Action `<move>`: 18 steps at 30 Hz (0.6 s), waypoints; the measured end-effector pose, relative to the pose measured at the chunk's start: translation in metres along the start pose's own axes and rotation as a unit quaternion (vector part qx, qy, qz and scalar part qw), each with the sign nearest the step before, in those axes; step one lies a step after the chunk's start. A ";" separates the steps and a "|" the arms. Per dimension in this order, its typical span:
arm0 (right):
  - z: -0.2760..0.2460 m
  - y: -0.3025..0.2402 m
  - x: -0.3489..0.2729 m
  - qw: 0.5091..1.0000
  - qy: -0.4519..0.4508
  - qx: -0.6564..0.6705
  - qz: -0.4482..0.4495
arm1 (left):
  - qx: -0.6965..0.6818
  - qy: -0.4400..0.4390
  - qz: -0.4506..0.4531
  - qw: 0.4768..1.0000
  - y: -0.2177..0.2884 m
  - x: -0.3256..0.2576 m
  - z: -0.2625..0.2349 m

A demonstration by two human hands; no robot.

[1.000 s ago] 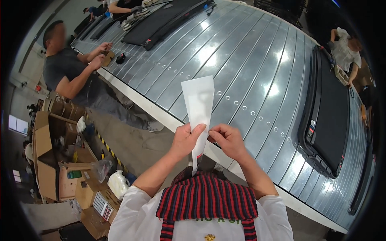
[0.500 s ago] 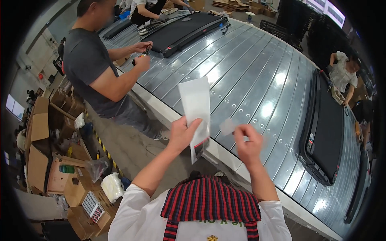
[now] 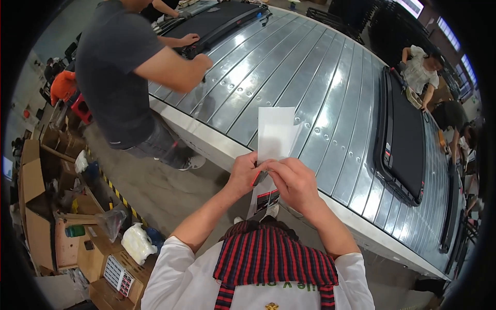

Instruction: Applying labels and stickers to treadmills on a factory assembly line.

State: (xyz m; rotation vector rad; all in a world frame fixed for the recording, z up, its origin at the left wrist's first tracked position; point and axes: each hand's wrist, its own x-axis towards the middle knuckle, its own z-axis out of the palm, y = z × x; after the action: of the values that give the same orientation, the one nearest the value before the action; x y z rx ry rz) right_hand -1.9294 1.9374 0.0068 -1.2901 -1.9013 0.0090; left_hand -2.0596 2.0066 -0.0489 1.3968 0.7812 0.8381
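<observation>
I hold a long white paper strip [image 3: 275, 133] upright in front of my chest, its lower end showing red and black print. My left hand [image 3: 244, 173] pinches the strip from the left. My right hand [image 3: 293, 182] grips it from the right, fingers curled over the same spot, so the two hands touch. Behind the strip runs a wide conveyor of grey metal slats [image 3: 320, 77].
A person in a dark grey shirt [image 3: 116, 77] leans over the conveyor at left, hands on a flat black machine [image 3: 219, 18]. Another flat black machine [image 3: 405, 137] lies at right, with people beyond it. Open cardboard boxes [image 3: 46, 206] and a white bag crowd the floor at lower left.
My right hand, held apart half a second ago, has come back onto the strip beside my left. The view has turned, and the person in grey now stands much closer.
</observation>
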 end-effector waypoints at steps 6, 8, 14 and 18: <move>-0.002 0.001 -0.006 0.998 0.011 0.030 -0.048 | 0.057 -0.004 0.027 0.998 -0.002 -0.007 0.004; -0.003 0.011 -0.012 0.997 -0.006 0.030 -0.070 | 0.087 0.002 0.025 0.996 0.009 -0.009 0.010; -0.051 0.038 -0.033 0.995 0.011 0.049 -0.085 | 0.088 0.080 0.016 0.993 0.011 0.006 0.030; -0.101 0.099 -0.064 0.993 0.045 0.095 0.061 | 0.087 0.049 0.021 0.995 0.024 0.007 0.047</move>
State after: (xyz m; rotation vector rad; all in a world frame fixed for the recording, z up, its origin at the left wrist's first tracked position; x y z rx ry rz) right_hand -1.7816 1.8928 -0.0075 -1.2532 -1.6997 0.1863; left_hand -2.0167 1.9895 -0.0233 1.5387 0.9213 0.8942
